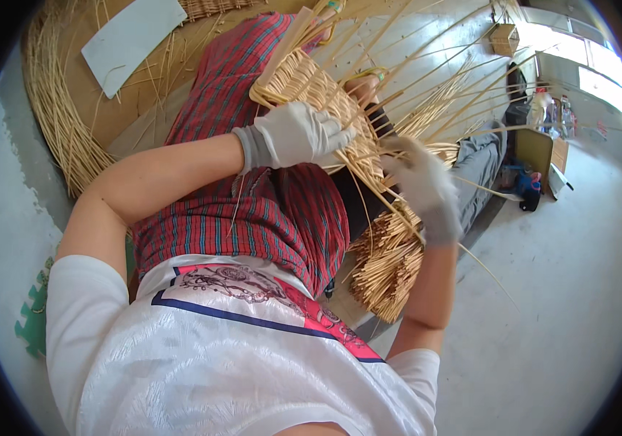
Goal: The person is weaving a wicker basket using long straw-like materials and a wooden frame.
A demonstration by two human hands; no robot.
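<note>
A half-woven wicker basket piece (314, 81) rests slanted across my lap, over a red plaid cloth (223, 94). Long loose stakes fan out from its far right side. My left hand (303, 134), in a white glove with a grey cuff, grips the weave with its fingers curled over it. To the right, my gloved right hand (423, 182) is at the weave's edge among the loose strands. Motion blurs its fingers, so whether it pinches a strand is unclear. Thin strand ends hang below the weave between both hands.
A thick bundle of cut rods (391, 276) lies beneath my right forearm. Long strands (53, 109) curve along the left, near a white board (133, 43). Grey fabric (482, 163) lies right of the bundle. A small basket (504, 40) stands far off.
</note>
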